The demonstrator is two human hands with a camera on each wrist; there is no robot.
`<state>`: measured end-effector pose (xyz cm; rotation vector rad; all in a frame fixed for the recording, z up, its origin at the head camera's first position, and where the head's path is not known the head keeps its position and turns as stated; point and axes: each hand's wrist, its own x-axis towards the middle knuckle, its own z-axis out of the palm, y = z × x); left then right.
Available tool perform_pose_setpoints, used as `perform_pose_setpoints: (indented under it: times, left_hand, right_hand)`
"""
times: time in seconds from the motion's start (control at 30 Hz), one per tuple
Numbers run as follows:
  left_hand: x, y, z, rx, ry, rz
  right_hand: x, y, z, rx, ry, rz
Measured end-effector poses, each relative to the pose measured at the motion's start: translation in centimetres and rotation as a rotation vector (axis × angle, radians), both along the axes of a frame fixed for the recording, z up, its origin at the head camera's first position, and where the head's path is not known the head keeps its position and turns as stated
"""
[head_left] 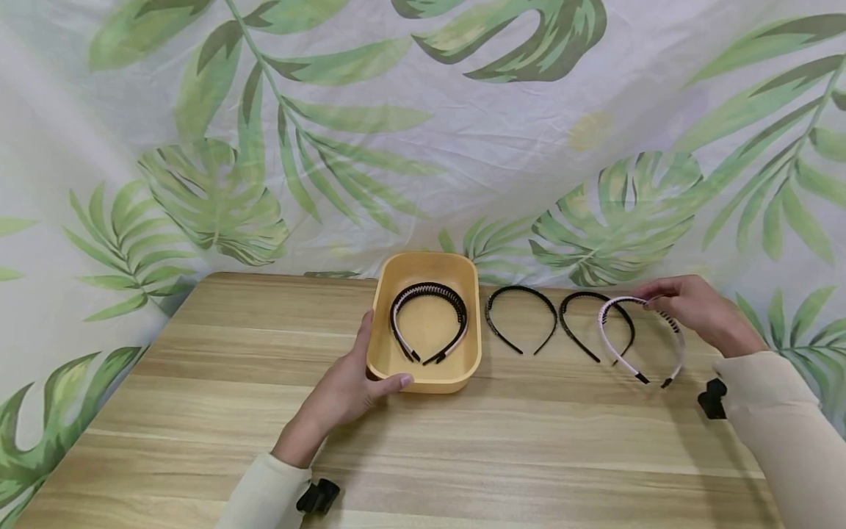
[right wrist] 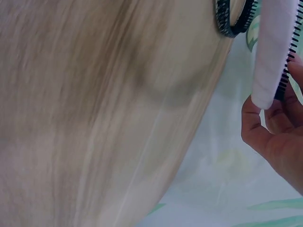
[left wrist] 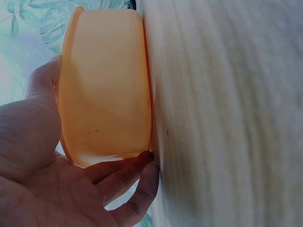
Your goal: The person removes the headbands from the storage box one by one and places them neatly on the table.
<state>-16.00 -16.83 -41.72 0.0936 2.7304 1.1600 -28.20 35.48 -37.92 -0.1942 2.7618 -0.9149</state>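
My right hand [head_left: 703, 308] pinches a pale pink headband [head_left: 621, 360] by the top of its arc, held above the table, ends pointing down toward me. In the right wrist view the fingers hold the pink headband [right wrist: 274, 56] with its row of dark teeth showing. At the yellow box [head_left: 429, 383], my left hand [head_left: 344, 393] grips the near left corner, thumb over the rim. Up close in the left wrist view, the fingers lie against the box's side [left wrist: 109, 80]. Several nested headbands [head_left: 432, 289], dark and pale, lie inside it.
Two black headbands lie on the wooden table [head_left: 529, 455] right of the box: one headband [head_left: 522, 288] near it, another headband [head_left: 576, 295] partly behind the pink one. A leaf-print cloth [head_left: 370, 184] hangs along the table's far edge.
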Motion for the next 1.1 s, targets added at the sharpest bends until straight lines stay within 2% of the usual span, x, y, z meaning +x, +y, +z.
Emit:
perform_pose_setpoints:
  times: [0.43, 1.1]
  left_hand:
    - [0.1, -0.1, 0.3, -0.007, 0.002, -0.002]
    - [0.1, 0.0, 0.3, -0.007, -0.007, 0.009]
  right_hand:
    - [-0.3, 2.2, -0.8, 0.017, 0.019, -0.054]
    - [-0.6, 6.3, -0.9, 0.065, -0.024, -0.092]
